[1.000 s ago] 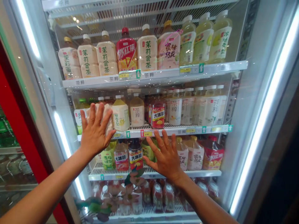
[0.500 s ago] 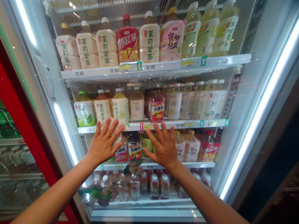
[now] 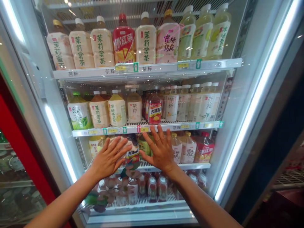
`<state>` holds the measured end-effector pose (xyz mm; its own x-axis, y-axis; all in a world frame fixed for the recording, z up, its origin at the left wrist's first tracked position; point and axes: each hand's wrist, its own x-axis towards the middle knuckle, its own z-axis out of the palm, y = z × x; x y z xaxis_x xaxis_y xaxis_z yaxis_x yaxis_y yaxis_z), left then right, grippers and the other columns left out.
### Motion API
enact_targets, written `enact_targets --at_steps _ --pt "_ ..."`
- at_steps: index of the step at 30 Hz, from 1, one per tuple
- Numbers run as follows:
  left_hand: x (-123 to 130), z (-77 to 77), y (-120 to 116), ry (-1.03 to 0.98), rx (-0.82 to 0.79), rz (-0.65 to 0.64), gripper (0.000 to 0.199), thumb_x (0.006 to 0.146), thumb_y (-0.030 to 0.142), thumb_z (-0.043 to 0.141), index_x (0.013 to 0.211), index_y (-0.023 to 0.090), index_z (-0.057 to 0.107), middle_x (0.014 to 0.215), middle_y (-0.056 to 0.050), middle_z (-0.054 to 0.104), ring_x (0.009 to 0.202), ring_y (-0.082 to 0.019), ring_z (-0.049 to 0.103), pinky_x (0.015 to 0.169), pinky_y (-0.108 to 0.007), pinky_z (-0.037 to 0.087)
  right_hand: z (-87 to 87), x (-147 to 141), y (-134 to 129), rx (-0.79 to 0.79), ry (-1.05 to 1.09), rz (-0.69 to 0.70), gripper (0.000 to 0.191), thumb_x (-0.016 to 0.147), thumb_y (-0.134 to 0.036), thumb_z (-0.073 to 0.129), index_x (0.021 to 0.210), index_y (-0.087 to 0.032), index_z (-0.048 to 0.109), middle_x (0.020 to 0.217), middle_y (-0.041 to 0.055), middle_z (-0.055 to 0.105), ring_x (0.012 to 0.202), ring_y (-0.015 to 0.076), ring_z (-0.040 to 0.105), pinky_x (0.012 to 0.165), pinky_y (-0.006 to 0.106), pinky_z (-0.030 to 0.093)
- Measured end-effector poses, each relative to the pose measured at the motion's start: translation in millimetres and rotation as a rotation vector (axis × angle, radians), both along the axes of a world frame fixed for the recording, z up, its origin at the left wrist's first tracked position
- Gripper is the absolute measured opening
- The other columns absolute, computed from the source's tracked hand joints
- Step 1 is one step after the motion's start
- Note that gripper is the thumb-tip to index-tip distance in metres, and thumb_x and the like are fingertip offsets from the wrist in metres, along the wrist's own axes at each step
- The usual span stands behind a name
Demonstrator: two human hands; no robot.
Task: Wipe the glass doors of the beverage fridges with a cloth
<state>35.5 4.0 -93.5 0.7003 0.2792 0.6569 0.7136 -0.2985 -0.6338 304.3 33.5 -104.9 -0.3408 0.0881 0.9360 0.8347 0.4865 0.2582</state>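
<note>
My left hand (image 3: 110,156) lies flat with its fingers spread, in front of the lower shelf of the cooler. A pale, cloth-like patch (image 3: 122,138) shows behind its fingers, too blurred to make out fully. To its right, my right hand (image 3: 159,150) is held up with fingers spread and nothing in it. Its fingertips reach the edge of the middle shelf (image 3: 161,127), below a red-labelled bottle (image 3: 155,110). A dark-capped bottle (image 3: 132,153) stands between the hands, partly hidden. Clear glass with reflections appears to lie between the hands and the bottles.
Several tea bottles (image 3: 146,44) line the upper shelf (image 3: 95,71). Small bottles (image 3: 152,186) fill the bottom shelf. Leaf and flower shapes (image 3: 130,171) overlap the lower part. Bright light strips (image 3: 60,139) run down both sides, and a red frame (image 3: 22,136) stands at left.
My left hand has moved down along the cooler front, and the pale patch has moved down with it. My right hand stays near the same shelf edge. The view has shifted slightly right.
</note>
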Motion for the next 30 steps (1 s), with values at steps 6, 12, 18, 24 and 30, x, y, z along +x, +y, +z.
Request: enact_targets --at_steps 6,12,18,24,30 --pt "24 75.3 16 -0.144 0.104 0.02 0.08 0.099 0.047 0.049 0.165 0.024 0.01 0.172 -0.005 -0.002 0.159 -0.027 -0.006 0.132 -0.051 -0.005 -1.3 -1 2 -0.005 0.008 -0.011 0.093 0.092 -0.052 0.065 0.166 -0.027 0.015 0.171 0.0071 0.016 0.159 0.0322 0.013 0.129 0.064 0.016" --pt "3 -40.5 -1 0.15 0.002 0.004 0.071 0.094 0.052 0.059 0.158 0.033 0.036 0.169 0.005 0.022 0.161 -0.024 0.003 0.134 -0.047 0.0 -1.8 0 2 -0.037 0.006 -0.004 0.094 0.092 -0.054 0.065 0.166 -0.027 0.014 0.17 0.0078 0.022 0.16 0.0325 0.013 0.129 0.064 0.014" --pt "-6 -0.6 2 0.171 0.019 -0.01 0.07 0.098 0.049 0.053 0.161 0.03 0.029 0.171 0.003 0.018 0.161 -0.023 0.003 0.133 -0.048 -0.001 -0.7 0 2 -0.007 0.021 0.019 0.094 0.093 -0.054 0.064 0.166 -0.026 0.012 0.171 0.0071 0.018 0.16 0.0317 0.013 0.13 0.062 0.013" --pt "11 62.7 17 -0.086 0.088 0.027 0.075 0.102 0.048 0.041 0.165 0.024 0.008 0.173 -0.004 -0.002 0.16 -0.026 -0.006 0.131 -0.052 -0.007 -2.6 -1 5 -0.003 0.02 0.014 0.095 0.092 -0.056 0.064 0.166 -0.027 0.012 0.171 0.006 0.017 0.16 0.0317 0.014 0.13 0.062 0.011" --pt "-9 -31.6 1 0.219 -0.012 -0.02 0.076 0.097 0.05 0.053 0.163 0.028 0.023 0.172 0.001 0.014 0.161 -0.023 0.002 0.133 -0.048 0.001 -0.6 0 2 0.0 0.013 0.007 0.094 0.093 -0.055 0.063 0.166 -0.025 0.013 0.171 0.0064 0.016 0.16 0.0308 0.013 0.13 0.061 0.011"
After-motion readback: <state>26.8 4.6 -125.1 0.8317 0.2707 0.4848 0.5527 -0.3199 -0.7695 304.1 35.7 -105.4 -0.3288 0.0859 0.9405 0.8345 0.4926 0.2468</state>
